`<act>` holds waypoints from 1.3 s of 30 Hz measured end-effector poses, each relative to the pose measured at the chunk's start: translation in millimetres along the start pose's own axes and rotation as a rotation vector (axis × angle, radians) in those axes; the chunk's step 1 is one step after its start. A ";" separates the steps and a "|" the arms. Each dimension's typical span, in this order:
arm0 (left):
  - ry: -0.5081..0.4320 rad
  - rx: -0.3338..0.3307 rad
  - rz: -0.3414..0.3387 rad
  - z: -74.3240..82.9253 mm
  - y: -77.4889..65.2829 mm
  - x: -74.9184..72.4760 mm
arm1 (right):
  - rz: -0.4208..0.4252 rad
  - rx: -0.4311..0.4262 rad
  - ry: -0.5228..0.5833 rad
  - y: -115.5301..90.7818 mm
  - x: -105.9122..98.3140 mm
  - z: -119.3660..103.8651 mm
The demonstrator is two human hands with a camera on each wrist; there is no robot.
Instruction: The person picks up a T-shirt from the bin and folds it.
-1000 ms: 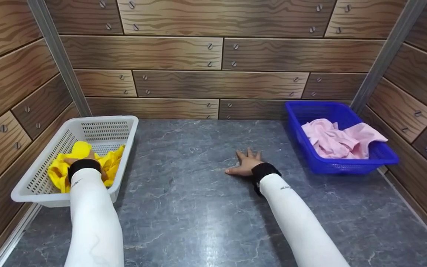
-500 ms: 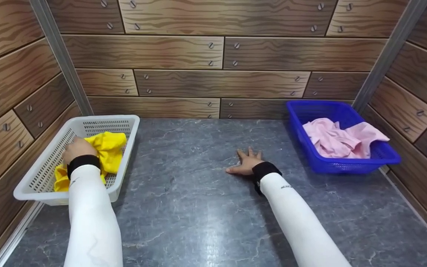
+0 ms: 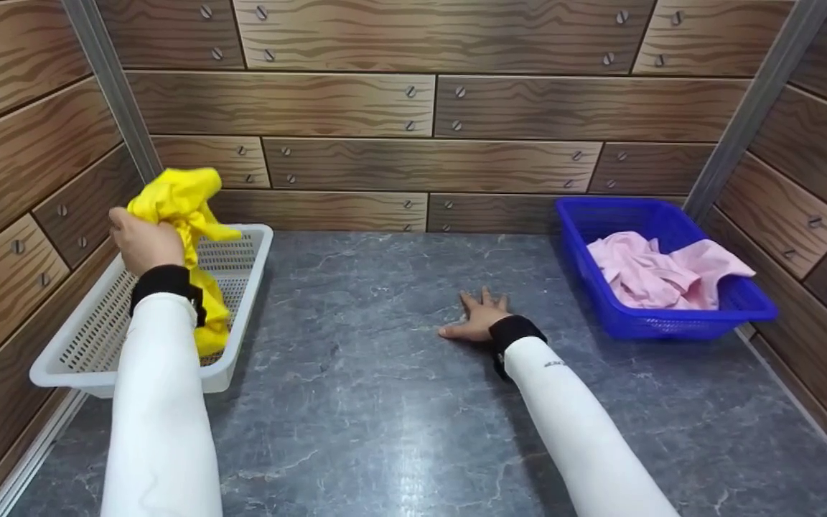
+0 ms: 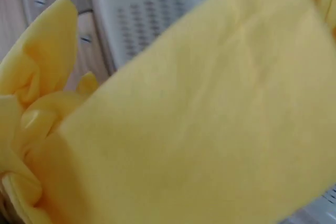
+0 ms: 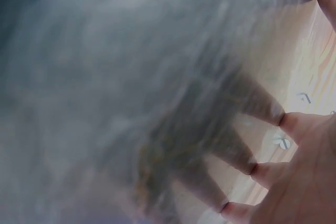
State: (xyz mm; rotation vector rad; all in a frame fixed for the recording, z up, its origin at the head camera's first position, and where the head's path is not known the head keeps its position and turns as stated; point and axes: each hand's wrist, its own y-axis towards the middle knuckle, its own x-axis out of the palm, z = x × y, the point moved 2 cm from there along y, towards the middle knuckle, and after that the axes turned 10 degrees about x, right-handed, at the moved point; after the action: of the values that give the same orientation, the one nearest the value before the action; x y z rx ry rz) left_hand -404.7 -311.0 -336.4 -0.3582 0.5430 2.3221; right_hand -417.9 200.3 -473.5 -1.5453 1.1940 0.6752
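Note:
A crumpled yellow cloth (image 3: 180, 197) is bunched in my left hand (image 3: 148, 240), which grips it above the white basket (image 3: 263, 248). Its lower end hangs down into that basket. In the left wrist view the yellow cloth (image 4: 210, 119) fills most of the picture and hides the fingers. My right hand (image 3: 479, 319) rests on the grey marbled tabletop (image 3: 385, 345) with its fingers spread. Seen from the right wrist, the fingertips of that hand (image 5: 299, 166) touch the surface.
A blue basket (image 3: 600, 287) stands at the back right with a pink cloth (image 3: 650, 273) crumpled inside it. Walls with a wood-plank pattern (image 3: 356, 165) enclose the table at the back and both sides.
My left hand has lifted the yellow cloth up and out of the white basket, leaving only its lower end hanging inside. The right hand has stayed in place.

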 end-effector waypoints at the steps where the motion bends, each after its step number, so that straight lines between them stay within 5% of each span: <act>1: -0.034 0.016 0.024 8.1 0.3 1.4 | 0.001 -0.001 0.002 -0.3 -0.1 -0.2; 13: -0.428 0.328 0.203 101.9 -23.7 27.7 | 0.004 -0.006 -0.009 -1.4 0.6 0.0; 23: -0.697 0.437 0.091 153.2 -74.9 63.8 | -0.030 -0.002 -0.015 2.9 -0.2 1.3; 28: -0.844 0.276 -0.119 150.1 -104.9 97.2 | 0.007 -0.034 0.089 7.6 1.1 2.6; 34: -0.919 -0.058 -0.464 107.0 -159.0 142.6 | 0.035 -0.282 0.778 -20.4 -1.7 -19.5; 36: -0.916 -0.122 -0.568 90.3 -177.7 154.3 | 0.020 -0.399 0.965 -34.4 -2.7 -29.7; 39: -0.888 -0.142 -0.765 73.6 -201.7 165.5 | 0.018 -0.481 1.090 -50.2 -3.8 -41.4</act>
State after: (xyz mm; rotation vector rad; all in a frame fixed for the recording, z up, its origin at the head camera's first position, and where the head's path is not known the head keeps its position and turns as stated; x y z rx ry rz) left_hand -387.7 -46.8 -394.7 0.3601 -0.1898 1.5388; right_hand -379.0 162.0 -438.0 -2.4413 1.9074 0.0599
